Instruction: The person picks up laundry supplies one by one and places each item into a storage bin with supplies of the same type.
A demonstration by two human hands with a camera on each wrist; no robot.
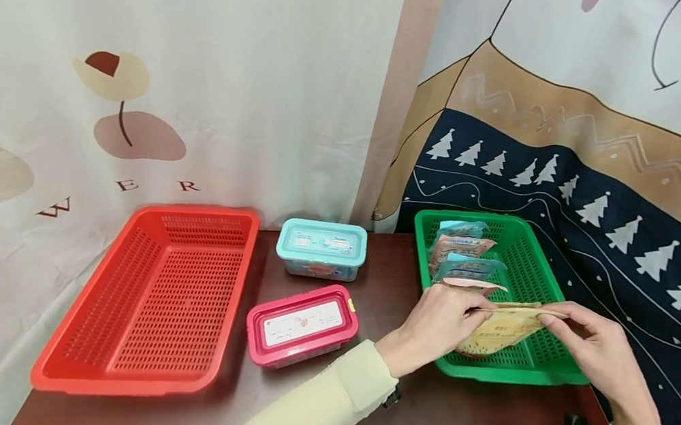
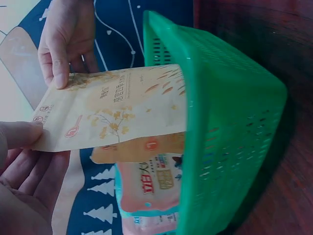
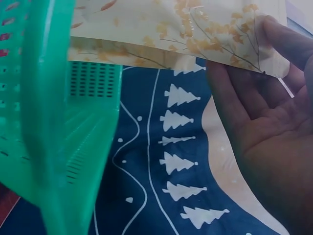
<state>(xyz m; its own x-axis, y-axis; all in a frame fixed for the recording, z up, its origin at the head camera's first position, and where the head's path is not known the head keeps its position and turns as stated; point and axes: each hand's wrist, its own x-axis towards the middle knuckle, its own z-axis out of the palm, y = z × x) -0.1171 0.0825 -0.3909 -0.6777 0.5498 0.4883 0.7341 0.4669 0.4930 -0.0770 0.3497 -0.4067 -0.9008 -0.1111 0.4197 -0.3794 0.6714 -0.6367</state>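
Cream packet (image 1: pixel 503 332), left grip (image 1: pixel 439 323), right grip (image 1: pixel 601 346), pinching 2 top corners

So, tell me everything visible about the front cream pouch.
The front cream pouch looks flat, paper-like or plastic, printed with yellow leafy sprigs, Chinese characters and a red emblem. It slants, lower end inside the green basket, pinched at its upper corners by the left grip and right grip. Contact with the similar pouch behind is unclear.
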